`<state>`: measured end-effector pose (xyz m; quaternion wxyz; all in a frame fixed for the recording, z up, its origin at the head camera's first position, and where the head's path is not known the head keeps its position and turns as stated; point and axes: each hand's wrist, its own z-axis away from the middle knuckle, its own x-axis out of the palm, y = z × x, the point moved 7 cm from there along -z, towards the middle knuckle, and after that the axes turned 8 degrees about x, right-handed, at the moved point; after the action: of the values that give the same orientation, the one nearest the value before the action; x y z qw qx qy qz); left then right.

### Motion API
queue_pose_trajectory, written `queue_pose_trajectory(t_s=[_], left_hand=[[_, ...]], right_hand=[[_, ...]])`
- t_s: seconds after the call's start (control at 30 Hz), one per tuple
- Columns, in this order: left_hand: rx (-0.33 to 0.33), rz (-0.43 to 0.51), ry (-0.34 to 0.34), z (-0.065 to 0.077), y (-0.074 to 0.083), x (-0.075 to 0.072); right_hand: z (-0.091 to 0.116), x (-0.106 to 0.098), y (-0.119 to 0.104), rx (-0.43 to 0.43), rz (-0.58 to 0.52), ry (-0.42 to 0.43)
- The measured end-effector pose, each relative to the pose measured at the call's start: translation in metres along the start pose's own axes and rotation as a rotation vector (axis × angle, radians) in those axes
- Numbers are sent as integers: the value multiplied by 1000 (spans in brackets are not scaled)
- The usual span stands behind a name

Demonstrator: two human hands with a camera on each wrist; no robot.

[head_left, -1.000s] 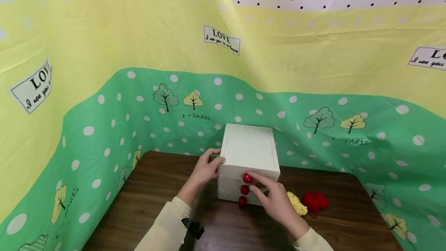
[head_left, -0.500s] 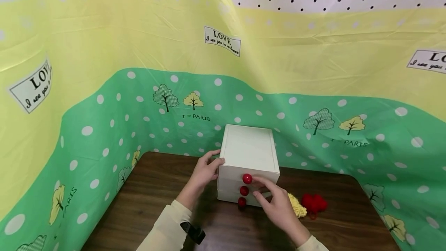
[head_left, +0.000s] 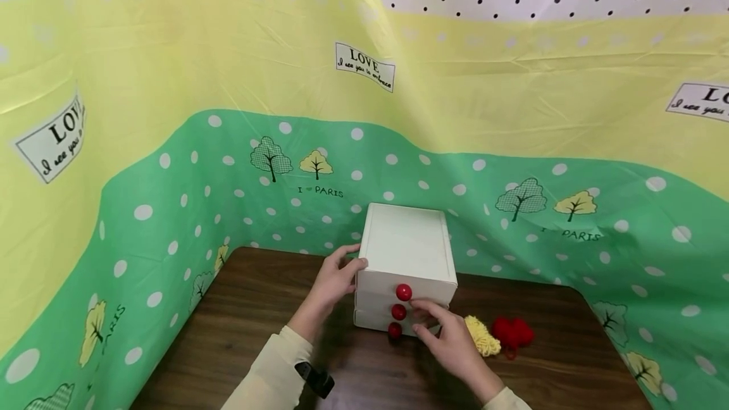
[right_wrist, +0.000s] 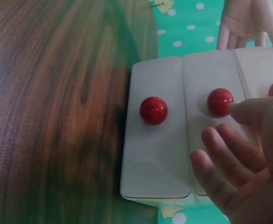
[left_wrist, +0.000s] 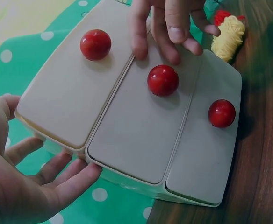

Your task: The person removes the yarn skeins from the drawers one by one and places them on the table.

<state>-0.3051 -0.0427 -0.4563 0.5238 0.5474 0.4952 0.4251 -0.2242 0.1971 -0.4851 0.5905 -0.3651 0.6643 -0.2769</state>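
A white box of three small drawers [head_left: 407, 242] stands on the table, each drawer with a round red knob. The top knob [head_left: 404, 292], middle knob [head_left: 398, 312] and bottom knob [head_left: 395, 330] run down its front, and all drawers are pushed in. My left hand [head_left: 340, 276] rests against the box's left side, its thumb at the top front edge and its fingers extended along the side. Just right of the middle knob hovers my right hand [head_left: 450, 337], fingers loosely bent and gripping nothing; its fingertips lie close to the drawer fronts.
Right of the box, partly behind my right hand, lie a yellow yarn bundle [head_left: 483, 336] and a red yarn bundle [head_left: 512, 333]. The dark wooden table [head_left: 250, 309] ends at a green and yellow printed curtain [head_left: 319, 163] behind the box.
My right hand has come away from the top knob and moved down to beside the middle knob. My left hand stays against the box.
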Motion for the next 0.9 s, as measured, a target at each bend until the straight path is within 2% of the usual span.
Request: queue_pose_trajectory(t_s=[0.3, 0.67, 0.9], left_hand=[[-6, 9, -9, 1, -1, -1], [-5, 1, -7, -1, 0, 0], [2, -13, -5, -2, 1, -1]], right_hand=[[1, 9, 6, -44, -21, -6], [-1, 27, 8, -46, -28, -129], [-6, 27, 6, -16, -3, -113]])
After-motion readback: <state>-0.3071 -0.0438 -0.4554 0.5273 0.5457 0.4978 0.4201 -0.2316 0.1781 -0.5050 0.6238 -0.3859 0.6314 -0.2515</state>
